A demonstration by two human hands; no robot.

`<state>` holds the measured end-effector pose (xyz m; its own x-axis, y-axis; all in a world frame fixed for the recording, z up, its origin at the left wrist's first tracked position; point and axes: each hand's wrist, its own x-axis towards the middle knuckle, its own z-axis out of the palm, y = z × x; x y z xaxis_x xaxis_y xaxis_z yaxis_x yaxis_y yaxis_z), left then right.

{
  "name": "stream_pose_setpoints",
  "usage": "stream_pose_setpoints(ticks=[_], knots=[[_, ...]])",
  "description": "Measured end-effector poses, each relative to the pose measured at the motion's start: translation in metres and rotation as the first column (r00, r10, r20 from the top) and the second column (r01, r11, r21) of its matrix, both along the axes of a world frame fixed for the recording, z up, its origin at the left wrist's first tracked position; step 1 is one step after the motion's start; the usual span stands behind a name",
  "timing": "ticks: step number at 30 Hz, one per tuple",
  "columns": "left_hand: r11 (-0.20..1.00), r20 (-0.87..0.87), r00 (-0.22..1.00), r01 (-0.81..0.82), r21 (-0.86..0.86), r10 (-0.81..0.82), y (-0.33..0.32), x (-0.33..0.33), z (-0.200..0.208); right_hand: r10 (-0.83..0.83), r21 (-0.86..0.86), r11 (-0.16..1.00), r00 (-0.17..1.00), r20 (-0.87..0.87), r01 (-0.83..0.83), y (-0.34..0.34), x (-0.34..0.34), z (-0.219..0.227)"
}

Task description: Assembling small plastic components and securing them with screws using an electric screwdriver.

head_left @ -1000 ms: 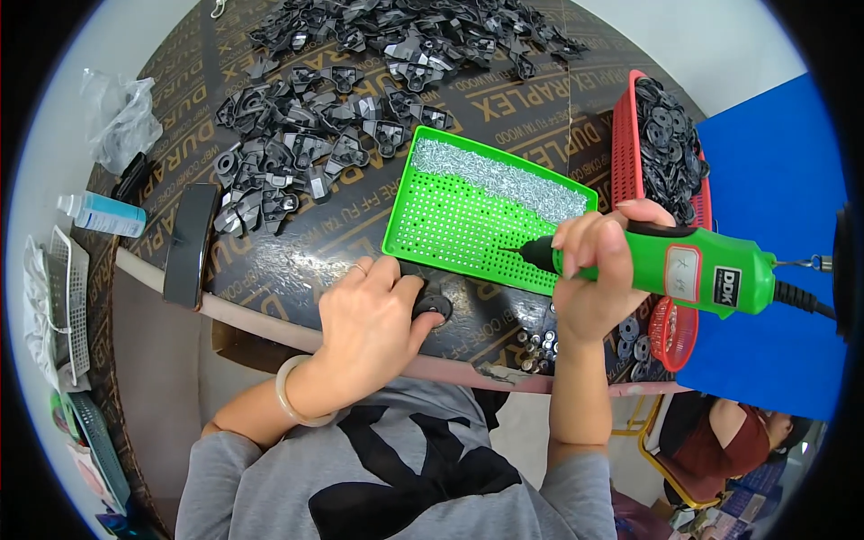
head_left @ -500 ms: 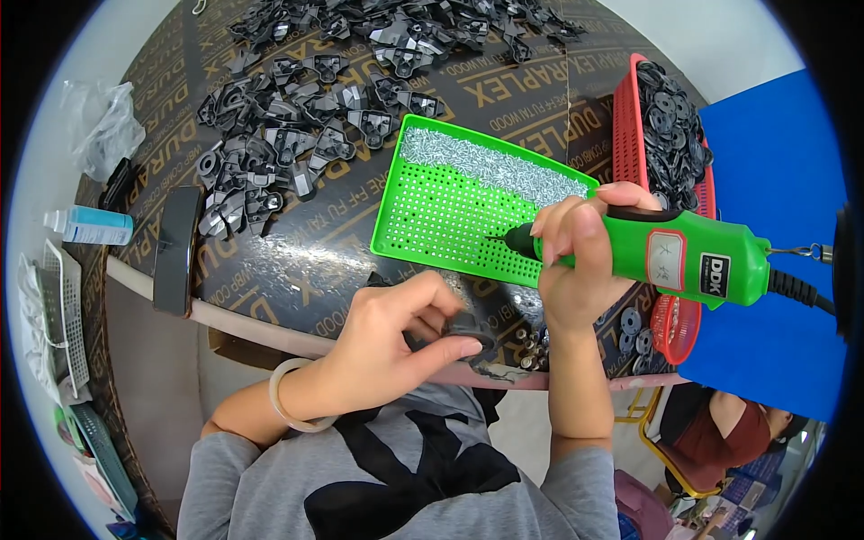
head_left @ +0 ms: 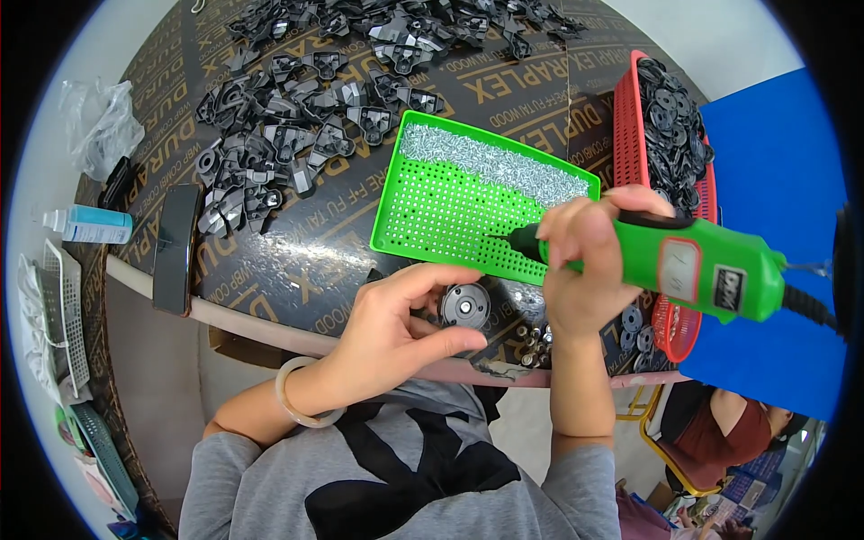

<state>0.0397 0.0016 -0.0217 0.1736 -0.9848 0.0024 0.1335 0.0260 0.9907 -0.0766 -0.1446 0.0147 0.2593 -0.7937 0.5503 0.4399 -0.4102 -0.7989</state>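
Observation:
Between the thumb and fingers of my left hand (head_left: 382,315) is a round black plastic part (head_left: 465,307), its disc face turned up, with small holes and a shiny metal centre. My right hand (head_left: 585,261) grips a green electric screwdriver (head_left: 706,270) whose dark tip points left. That tip hovers over the green perforated tray (head_left: 441,211), apart from the part. Silvery screws (head_left: 495,164) lie heaped along the tray's far side.
Many black plastic housings (head_left: 324,99) cover the far left table. A red basket (head_left: 627,135) of black discs stands right; near it are a small red dish (head_left: 684,337) and loose grey washers (head_left: 632,319). Small metal pieces (head_left: 533,344) lie by the near edge. A phone (head_left: 176,250) lies left.
My left hand has turned the black part so its round face shows upward. The screwdriver has shifted slightly right, its rear end dipping lower, still in my right hand.

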Motion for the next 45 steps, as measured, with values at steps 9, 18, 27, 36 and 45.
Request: stream_pose_setpoints(ticks=[9, 18, 27, 36, 45], knots=[[0.998, -0.020, 0.999, -0.050, 0.043, 0.051, 0.000, -0.005, -0.002, 0.200, 0.084, 0.975, 0.979, 0.049, -0.203, 0.046, -0.043, 0.061], [0.994, 0.011, 1.000, -0.030, 0.103, 0.029, -0.001, -0.008, 0.007, 0.237, 0.162, 0.958, 0.971, 0.025, -0.238, 0.056, -0.047, 0.051], [0.996, 0.009, 0.999, -0.039, 0.083, 0.039, -0.001, -0.009, 0.006, 0.260, 0.169, 0.949, 0.964, 0.053, -0.265, 0.054, -0.047, 0.047], [0.991, -0.013, 0.999, -0.028, 0.133, 0.030, 0.004, -0.005, 0.006, 0.356, 0.176, 0.914, 0.931, 0.078, -0.364, 0.048, -0.042, 0.043], [0.979, 0.042, 0.994, -0.104, 0.175, 0.098, -0.001, 0.008, 0.007, 0.202, 0.167, 0.964, 0.978, 0.053, -0.208, 0.024, -0.014, 0.042]])
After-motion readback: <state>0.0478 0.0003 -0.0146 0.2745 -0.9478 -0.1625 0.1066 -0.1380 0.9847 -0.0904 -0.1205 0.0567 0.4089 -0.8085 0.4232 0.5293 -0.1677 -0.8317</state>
